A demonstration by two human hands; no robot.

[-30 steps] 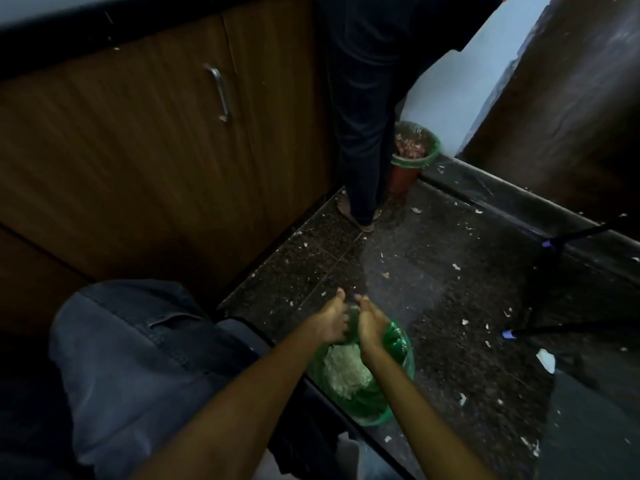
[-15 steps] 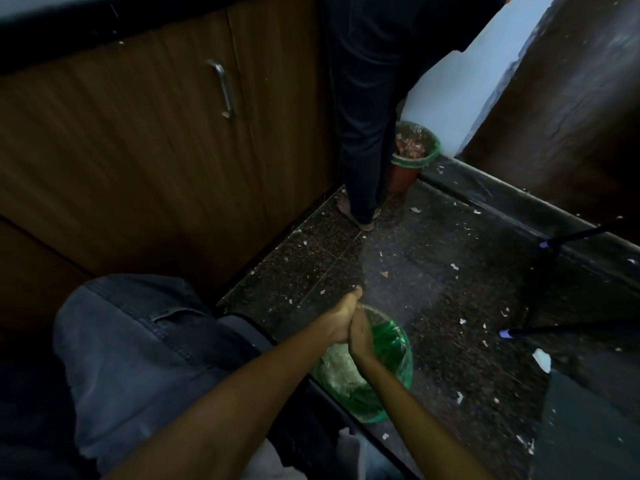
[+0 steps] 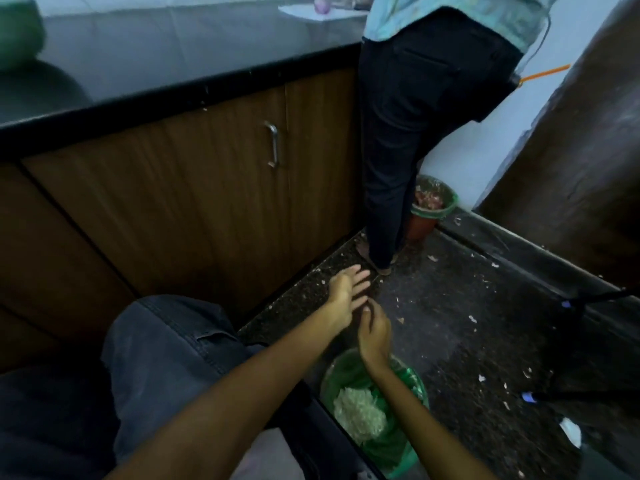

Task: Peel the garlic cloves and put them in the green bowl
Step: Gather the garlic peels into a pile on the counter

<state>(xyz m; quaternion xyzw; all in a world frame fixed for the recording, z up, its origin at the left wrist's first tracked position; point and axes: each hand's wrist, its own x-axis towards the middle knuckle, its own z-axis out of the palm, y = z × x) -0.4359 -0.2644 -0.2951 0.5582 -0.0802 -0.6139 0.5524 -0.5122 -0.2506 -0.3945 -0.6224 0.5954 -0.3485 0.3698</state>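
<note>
While both hands are raised over the speckled dark floor (image 3: 467, 341), the green bowl (image 3: 349, 370), part-filled with pale garlic pieces (image 3: 360, 412), is found below and behind them, nearer the right hand (image 3: 374, 332). Left hand (image 3: 346, 289): fingers spread, nothing held. Right hand: fingers curled; contents cannot be told. Wooden cabinet (image 3: 194, 202) recorded alongside.

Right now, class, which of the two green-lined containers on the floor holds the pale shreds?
The near green bin under the right hand; the far bin beside the standing person holds reddish scraps.
</note>
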